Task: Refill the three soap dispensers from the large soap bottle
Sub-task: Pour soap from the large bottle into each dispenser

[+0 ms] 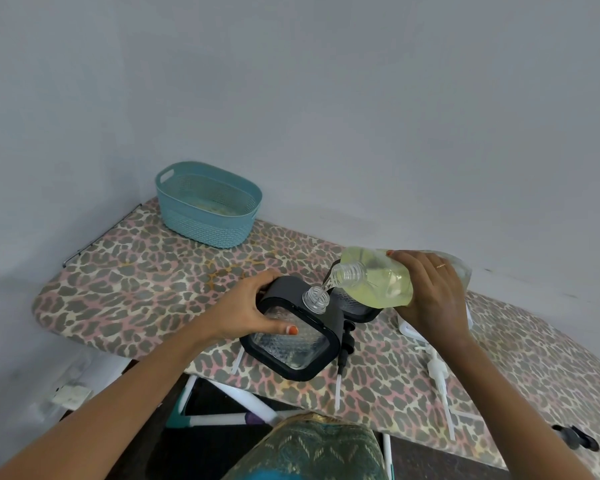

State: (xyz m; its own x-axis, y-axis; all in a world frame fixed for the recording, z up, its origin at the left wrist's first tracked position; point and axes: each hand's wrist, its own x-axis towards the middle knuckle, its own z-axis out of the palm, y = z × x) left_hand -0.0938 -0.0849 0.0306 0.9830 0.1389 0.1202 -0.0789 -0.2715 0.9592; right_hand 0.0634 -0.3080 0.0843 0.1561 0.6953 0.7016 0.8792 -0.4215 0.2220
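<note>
My left hand (257,311) grips a black-framed clear soap dispenser (293,344) standing on the ironing board, its threaded neck (315,298) uncapped. My right hand (430,296) holds the large soft soap bottle (378,277), full of pale yellow liquid and tipped leftward. Its open spout (343,271) sits just above the dispenser neck, and a thin stream runs between them. A second black-framed dispenser (355,306) stands behind, mostly hidden by the bottle. A black pump head (346,344) lies beside the first dispenser, and a white pump (437,370) lies further right.
A teal woven basket (208,206) sits at the board's far left corner by the wall. The leopard-print ironing board (136,289) ends close in front of me. A small black object (575,438) lies at the right front edge. White board legs (222,400) show below.
</note>
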